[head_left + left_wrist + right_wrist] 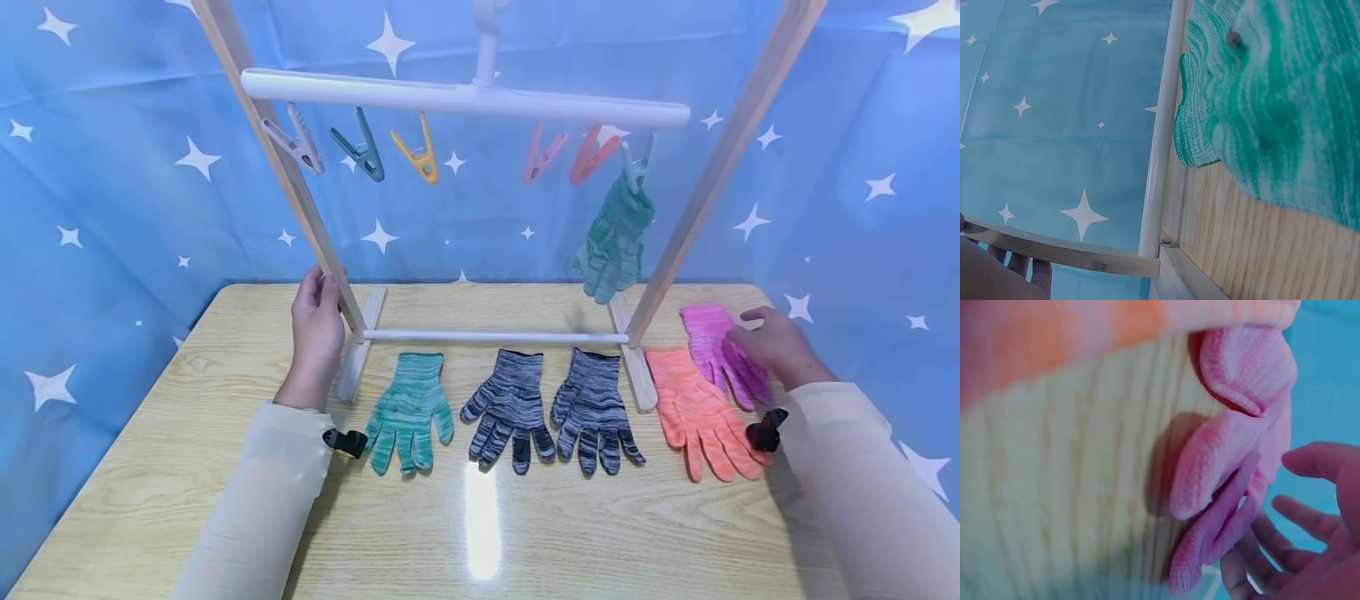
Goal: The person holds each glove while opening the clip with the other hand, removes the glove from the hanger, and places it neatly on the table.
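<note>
At the left upright of a wooden rack, my left hand (318, 317) grips the wooden post (318, 225); in the left wrist view its fingers (1019, 264) pass behind the post. My right hand (780, 346) is at the magenta glove (708, 329) on the right of the table. Seen from the right wrist, thumb and fingers are spread beside the pink-looking glove (1216, 469), with no grip on it. An orange glove (693, 400) partly covers the magenta one. A green glove (618, 229) hangs from a pale green clothespin (637, 167) on the white hanger bar (450, 96).
A green glove (411, 408) and two grey-black striped gloves, left (513, 404) and right (597, 404), lie flat before the rack's lower white rod (495, 337). Several other clothespins hang from the bar, among them a yellow one (420, 154). Blue star-patterned cloth (465, 208) stands behind.
</note>
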The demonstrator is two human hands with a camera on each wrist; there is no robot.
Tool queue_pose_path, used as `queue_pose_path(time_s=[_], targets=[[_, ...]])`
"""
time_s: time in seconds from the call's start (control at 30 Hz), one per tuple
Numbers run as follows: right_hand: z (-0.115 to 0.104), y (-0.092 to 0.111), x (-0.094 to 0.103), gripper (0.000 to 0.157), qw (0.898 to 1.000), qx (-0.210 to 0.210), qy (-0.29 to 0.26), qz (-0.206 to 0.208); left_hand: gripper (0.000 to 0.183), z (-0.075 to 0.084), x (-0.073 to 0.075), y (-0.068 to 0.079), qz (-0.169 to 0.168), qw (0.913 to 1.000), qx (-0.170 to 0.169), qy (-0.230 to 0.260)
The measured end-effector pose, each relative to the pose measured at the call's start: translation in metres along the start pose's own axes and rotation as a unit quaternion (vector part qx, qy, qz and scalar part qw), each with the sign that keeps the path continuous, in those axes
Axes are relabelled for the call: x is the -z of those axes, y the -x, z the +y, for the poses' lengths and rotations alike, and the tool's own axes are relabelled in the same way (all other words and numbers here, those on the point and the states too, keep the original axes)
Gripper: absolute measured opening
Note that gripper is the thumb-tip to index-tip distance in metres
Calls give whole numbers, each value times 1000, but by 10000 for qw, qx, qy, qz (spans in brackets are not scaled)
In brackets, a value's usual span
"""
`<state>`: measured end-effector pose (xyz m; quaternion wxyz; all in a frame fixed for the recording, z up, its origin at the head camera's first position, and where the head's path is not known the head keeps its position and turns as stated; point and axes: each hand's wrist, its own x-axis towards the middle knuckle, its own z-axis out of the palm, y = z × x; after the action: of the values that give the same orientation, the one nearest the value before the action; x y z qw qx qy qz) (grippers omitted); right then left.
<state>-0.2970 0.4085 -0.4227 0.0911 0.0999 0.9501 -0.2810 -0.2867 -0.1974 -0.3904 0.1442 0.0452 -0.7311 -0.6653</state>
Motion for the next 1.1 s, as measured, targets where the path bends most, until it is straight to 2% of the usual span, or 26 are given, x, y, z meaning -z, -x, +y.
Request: queue_pose_path(time_s=[0.2,0.5,0.7,1.1], targets=[[-9,11,-1,59,9965,153,-147,808,46,0,1,0,-39,10000,65,20],[-51,38,-5,58,9830,657,-577,1617,46,3,6,-2,9,10000,48,9],[-71,55,-8,59,9767,792,-860,1800,46,1,4,-1,-7,9999,100,-4],[-106,84,-10,48,9593,1131,-1310,2230,47,2,1,1,-50,9999,85,-74]])
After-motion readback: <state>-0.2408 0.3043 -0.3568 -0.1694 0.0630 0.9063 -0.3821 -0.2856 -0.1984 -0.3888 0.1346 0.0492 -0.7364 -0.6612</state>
